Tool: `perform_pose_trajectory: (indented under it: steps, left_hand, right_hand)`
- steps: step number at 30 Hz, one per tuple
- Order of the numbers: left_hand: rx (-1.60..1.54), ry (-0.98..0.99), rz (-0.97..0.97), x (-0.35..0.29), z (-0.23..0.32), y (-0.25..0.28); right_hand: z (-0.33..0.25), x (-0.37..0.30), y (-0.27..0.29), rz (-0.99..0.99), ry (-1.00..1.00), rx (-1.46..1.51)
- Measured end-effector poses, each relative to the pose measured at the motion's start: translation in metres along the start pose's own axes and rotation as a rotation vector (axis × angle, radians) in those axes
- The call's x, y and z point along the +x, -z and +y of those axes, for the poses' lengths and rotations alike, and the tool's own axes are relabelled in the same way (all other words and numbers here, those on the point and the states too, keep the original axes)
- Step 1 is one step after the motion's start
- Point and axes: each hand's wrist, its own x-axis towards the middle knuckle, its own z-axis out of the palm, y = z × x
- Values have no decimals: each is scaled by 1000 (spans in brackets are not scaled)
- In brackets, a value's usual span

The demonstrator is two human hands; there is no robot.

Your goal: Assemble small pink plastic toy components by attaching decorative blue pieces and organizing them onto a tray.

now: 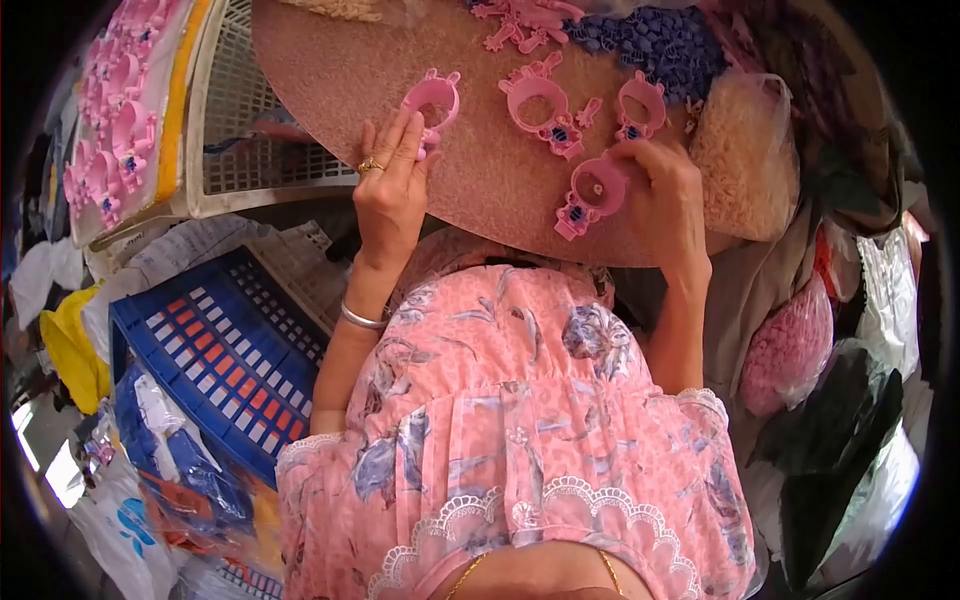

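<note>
My left hand (393, 190), a ring on one finger, rests at the round table's near left edge. Its straight fingers and thumb close on the lower end of a pink ring-shaped plastic piece (455, 98) with two small ears. My right hand (668, 190) is bent, its fingertips on the rim of another pink ring-shaped piece (612, 190) with a blue detail; its thumb is mostly hidden. Just beyond those fingers lies a similar pink piece (655, 95). Left of that are a larger pink piece (515, 100) and a small loose pink part (589, 112).
The brown round table (480, 190) bears a heap of small blue parts (650, 45), pink parts (520, 22) and a clear bag of beige pieces (745, 155). Left stand a tray of finished-looking pink pieces (125, 125), a pale crate (265, 165) and a blue basket (215, 345).
</note>
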Motion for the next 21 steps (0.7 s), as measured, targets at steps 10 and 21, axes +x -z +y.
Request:
perform_pose_trajectory:
  steps: [10, 21]
  left_hand:
    - [-6, 14, -6, 5, 4, 2]
    - [-1613, 1037, 242, 25, 8, 22]
  right_hand:
    - [16, 64, -12, 149, 432, -462]
    - [-41, 56, -18, -2, -52, 1259]
